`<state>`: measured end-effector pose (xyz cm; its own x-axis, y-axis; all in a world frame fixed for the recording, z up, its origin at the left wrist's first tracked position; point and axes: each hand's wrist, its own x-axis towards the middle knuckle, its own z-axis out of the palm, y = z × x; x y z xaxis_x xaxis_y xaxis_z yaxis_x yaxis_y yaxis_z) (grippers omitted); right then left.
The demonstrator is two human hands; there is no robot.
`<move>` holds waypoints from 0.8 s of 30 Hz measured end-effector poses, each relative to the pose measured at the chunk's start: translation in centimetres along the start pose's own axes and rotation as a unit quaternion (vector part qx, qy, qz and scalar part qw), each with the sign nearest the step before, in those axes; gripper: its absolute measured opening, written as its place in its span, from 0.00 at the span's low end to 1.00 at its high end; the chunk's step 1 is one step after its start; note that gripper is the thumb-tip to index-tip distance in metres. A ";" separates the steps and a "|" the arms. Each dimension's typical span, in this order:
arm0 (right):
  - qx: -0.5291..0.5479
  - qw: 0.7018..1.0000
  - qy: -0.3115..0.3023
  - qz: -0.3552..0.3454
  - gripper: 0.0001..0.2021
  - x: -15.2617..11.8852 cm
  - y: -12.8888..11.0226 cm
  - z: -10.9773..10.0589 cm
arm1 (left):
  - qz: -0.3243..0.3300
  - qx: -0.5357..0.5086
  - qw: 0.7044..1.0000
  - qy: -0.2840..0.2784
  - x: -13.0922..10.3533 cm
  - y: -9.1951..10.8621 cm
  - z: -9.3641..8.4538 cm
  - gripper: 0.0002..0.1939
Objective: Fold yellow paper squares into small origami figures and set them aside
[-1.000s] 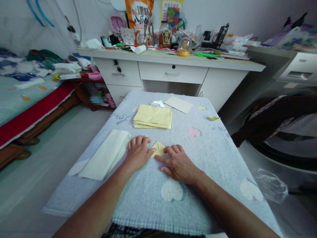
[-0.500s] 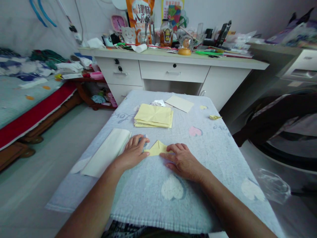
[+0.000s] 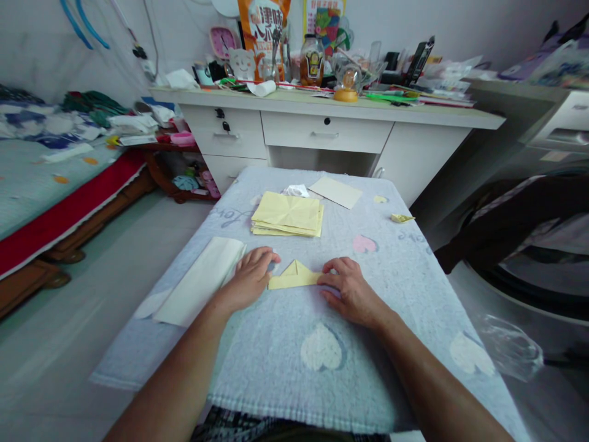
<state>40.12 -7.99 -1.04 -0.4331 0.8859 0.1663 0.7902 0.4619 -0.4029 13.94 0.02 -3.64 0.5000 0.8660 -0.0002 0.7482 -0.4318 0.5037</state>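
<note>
A folded yellow paper (image 3: pixel 294 279) lies on the cloth in front of me, with a long flat strip along its near edge and a small peak in the middle. At its left end my left hand (image 3: pixel 253 276) grips it, the thumb on the end and the other fingers curled beyond. My right hand (image 3: pixel 347 287) pinches the right end, palm down and fingers bent. Beyond the hands sits a stack of yellow paper sheets (image 3: pixel 288 212), the top one creased. Left of my left hand is a folded pale sheet (image 3: pixel 202 279).
A patterned cloth (image 3: pixel 276 368) covers the table. Farther back lie a crumpled white tissue (image 3: pixel 296 191), a cream card (image 3: pixel 335 191) and a small folded yellow piece (image 3: pixel 402 218). Behind stands a cluttered white desk (image 3: pixel 326 132); a washing machine (image 3: pixel 565 129) is at right.
My right hand has slid right to the paper's end, uncovering its near strip. My left hand has shifted slightly to its left end. The view has moved a little.
</note>
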 end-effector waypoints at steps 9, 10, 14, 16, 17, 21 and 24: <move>-0.024 0.998 0.058 -0.001 0.13 1.3 -1.4 2.9 | 0.093 -0.111 0.989 0.008 0.1 2.2 -0.4 0.12; -0.023 0.999 0.050 -0.001 0.12 1.4 -1.3 3.0 | 0.111 -0.103 0.989 -0.003 0.0 2.5 -0.4 0.14; -0.030 0.999 0.032 0.007 0.08 2.0 -0.8 3.2 | 0.125 -0.072 0.989 -0.030 -0.2 2.9 -0.2 0.17; -0.041 0.999 0.030 0.006 0.07 2.2 -0.7 3.1 | 0.123 -0.069 0.990 -0.029 -0.1 2.8 -0.1 0.16; -0.048 0.998 0.029 0.005 0.07 2.3 -0.7 3.1 | 0.124 -0.069 0.990 -0.027 0.0 2.7 0.0 0.16; -0.056 0.998 0.033 0.001 0.08 2.4 -0.6 2.9 | 0.128 -0.066 0.989 -0.019 0.2 2.5 0.0 0.16; -0.052 0.998 0.035 -0.003 0.12 2.3 -0.5 2.9 | 0.122 -0.071 0.990 -0.018 0.2 2.3 -0.2 0.18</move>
<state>37.46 -6.29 -3.03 -0.4096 0.8823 0.2318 0.8299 0.4659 -0.3069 15.68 -0.80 -2.34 0.6752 0.7299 0.1067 0.5355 -0.5846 0.6095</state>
